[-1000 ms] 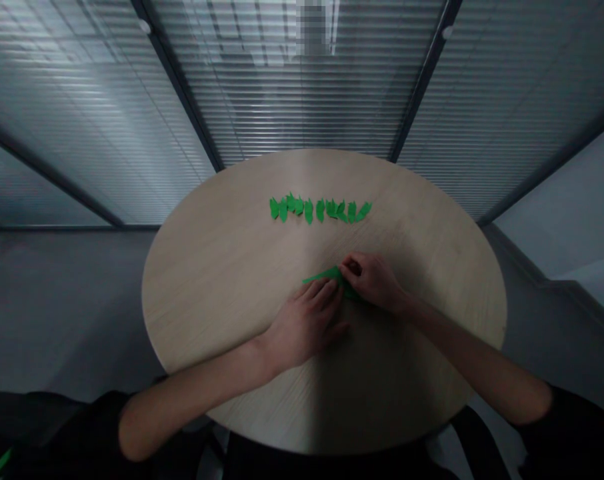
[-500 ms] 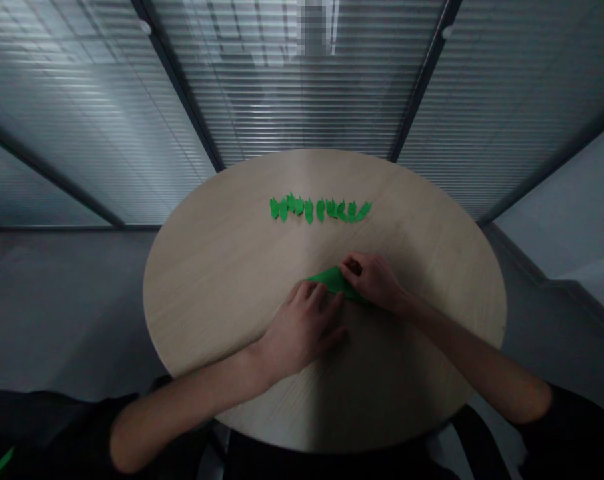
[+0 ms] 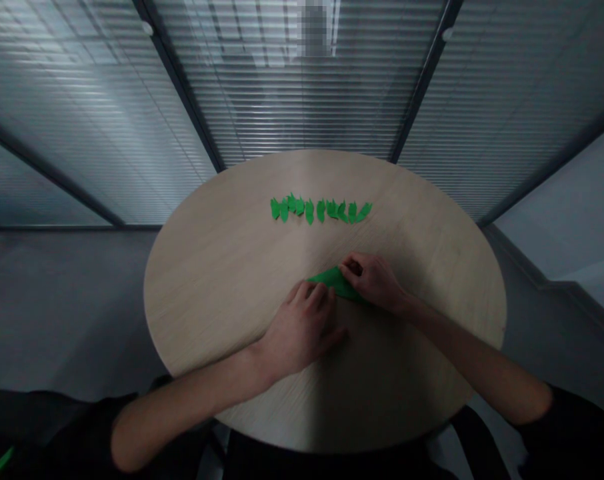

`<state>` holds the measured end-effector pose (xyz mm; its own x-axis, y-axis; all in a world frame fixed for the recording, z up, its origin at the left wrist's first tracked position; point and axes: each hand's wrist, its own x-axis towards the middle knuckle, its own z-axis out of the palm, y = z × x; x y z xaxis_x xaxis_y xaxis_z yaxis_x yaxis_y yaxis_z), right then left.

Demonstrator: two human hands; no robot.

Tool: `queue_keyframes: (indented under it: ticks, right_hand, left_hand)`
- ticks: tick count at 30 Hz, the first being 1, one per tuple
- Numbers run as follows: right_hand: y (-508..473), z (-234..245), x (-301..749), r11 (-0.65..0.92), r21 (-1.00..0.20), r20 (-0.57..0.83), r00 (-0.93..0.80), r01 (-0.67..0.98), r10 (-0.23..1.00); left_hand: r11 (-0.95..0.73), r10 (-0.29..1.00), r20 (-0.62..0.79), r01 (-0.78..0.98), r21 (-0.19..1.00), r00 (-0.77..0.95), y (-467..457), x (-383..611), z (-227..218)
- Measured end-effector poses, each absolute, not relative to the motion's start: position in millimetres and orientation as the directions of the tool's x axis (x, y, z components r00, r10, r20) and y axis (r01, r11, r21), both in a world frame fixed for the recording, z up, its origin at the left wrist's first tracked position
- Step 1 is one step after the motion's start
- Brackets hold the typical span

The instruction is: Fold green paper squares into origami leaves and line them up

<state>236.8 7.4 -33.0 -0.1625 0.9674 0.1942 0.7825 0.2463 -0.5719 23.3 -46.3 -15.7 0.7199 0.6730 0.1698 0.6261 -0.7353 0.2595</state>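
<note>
Green paper (image 3: pixel 338 283): a folded sheet lying flat on the worktop (image 3: pixel 217 280), near the middle, between both hands
Left hand (image 3: pixel 302 323): spread loosely, palm down, fingertips pressing the sheet's near-left edge; it grips nothing
Right hand (image 3: pixel 377 280): fingers curled at the sheet's right end; whether they pinch a flap or only press it is unclear from here
Folded pieces (image 3: pixel 319 209): a row of small green ones, well apart on the far side
Step in hand: seemingly flattening or creasing a fold
Next move calls for: the sheet pinned firmly so that its edges line up
</note>
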Motion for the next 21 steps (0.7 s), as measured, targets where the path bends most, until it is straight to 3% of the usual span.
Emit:
queue_keyframes:
  ticks: [11,21]
  right_hand:
    - [7,-32,237,0.244,-0.571,0.188,-0.164,0.784,0.968]
    - [8,-31,238,0.243,-0.565,0.166,-0.180,0.789,0.970]
  left_hand:
    - [-0.759,0.643,0.148,0.600,0.252,0.751,-47,22,-10]
    - [-0.774,0.633,0.227,0.594,0.220,0.741,-37,40,-18]
